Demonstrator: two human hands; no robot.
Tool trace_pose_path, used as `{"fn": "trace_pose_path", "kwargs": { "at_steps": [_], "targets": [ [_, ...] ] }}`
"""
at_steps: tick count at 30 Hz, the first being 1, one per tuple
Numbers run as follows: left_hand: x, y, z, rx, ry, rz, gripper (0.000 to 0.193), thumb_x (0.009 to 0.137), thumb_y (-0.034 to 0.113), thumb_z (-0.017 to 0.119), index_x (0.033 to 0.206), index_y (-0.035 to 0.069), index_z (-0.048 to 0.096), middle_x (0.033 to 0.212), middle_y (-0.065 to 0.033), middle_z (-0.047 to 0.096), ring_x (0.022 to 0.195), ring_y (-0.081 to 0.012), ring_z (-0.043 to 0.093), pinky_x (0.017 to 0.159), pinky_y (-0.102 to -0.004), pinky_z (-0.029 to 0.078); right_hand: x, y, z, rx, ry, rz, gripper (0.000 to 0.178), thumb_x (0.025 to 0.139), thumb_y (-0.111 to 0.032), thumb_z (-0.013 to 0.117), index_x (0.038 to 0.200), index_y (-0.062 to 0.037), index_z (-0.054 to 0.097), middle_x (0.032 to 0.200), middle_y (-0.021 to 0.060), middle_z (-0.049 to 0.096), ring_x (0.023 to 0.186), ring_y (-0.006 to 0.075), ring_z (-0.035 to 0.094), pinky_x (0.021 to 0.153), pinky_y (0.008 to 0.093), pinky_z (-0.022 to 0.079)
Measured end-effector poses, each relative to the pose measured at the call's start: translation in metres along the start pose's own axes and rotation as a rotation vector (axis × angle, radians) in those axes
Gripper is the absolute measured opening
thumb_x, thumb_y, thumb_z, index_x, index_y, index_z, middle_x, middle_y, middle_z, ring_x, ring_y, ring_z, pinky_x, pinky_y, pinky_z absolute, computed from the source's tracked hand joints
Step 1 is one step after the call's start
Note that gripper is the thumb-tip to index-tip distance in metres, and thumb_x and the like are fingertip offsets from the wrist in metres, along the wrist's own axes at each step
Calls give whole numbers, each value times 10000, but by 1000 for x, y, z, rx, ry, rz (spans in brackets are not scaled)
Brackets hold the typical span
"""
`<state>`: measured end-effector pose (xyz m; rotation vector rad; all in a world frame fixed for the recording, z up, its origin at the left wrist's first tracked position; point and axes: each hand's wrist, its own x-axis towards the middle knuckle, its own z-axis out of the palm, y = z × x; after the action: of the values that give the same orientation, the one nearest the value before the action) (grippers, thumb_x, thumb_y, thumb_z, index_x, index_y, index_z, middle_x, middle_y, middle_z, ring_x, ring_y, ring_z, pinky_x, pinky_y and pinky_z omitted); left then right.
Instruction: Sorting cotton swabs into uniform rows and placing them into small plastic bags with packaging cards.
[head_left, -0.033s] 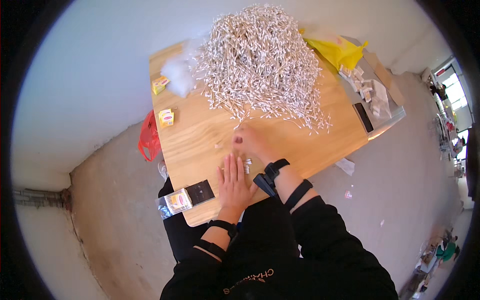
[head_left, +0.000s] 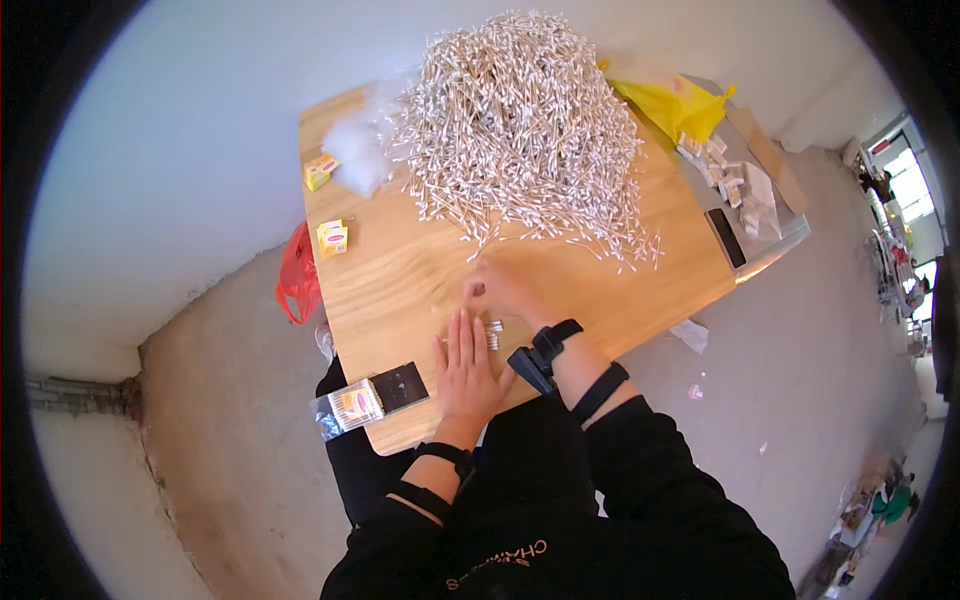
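Head view: just below the frame's centre, the left hand (head_left: 465, 375) lies flat, fingers straight and together, beside a short row of cotton swabs (head_left: 494, 335). The right hand (head_left: 497, 288) has a narrow, curled grip; whether it holds anything, I cannot tell. Light, steady left-hand pressure should keep the row even without bending sticks. The big cotton swab heap (head_left: 520, 130) fills the counter (head_left: 380, 300) at upper centre; a swab packet (head_left: 355, 403) sits lower left, crowding that edge.
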<state>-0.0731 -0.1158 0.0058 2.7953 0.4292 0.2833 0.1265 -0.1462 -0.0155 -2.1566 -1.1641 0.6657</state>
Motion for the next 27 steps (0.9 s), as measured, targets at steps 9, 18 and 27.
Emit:
{"fn": "trace_pose_path", "kwargs": {
  "at_steps": [9, 18, 27],
  "targets": [
    [-7, -6, -1, -46, -24, -43, 811, 796, 459, 611, 1409, -3, 347, 1487, -186, 288, 1415, -336, 196, 1151, -525, 107, 12, -27, 6, -20, 741, 71, 162, 786, -197, 660, 880, -69, 632, 931, 132, 587, 801, 308, 613, 689, 403, 491],
    [-1, 1, 3, -8, -4, 1, 811, 830, 484, 562, 1421, -17, 324, 1511, -209, 248, 1425, -336, 183, 1150, -514, 99, -36, -6, 10, 165, 480, 90, 41, 748, -51, 653, 786, -61, 644, 805, 121, 593, 772, 281, 614, 662, 361, 493],
    [0, -3, -4, 72, -80, -3, 846, 825, 504, 547, 1460, 22, 266, 1539, -156, 213, 1444, -289, 145, 1156, -504, 81, -29, -42, 4, 294, 374, 77, 292, 786, -108, 644, 1077, -91, 652, 946, 155, 587, 862, 275, 603, 755, 357, 493]
  ]
}}
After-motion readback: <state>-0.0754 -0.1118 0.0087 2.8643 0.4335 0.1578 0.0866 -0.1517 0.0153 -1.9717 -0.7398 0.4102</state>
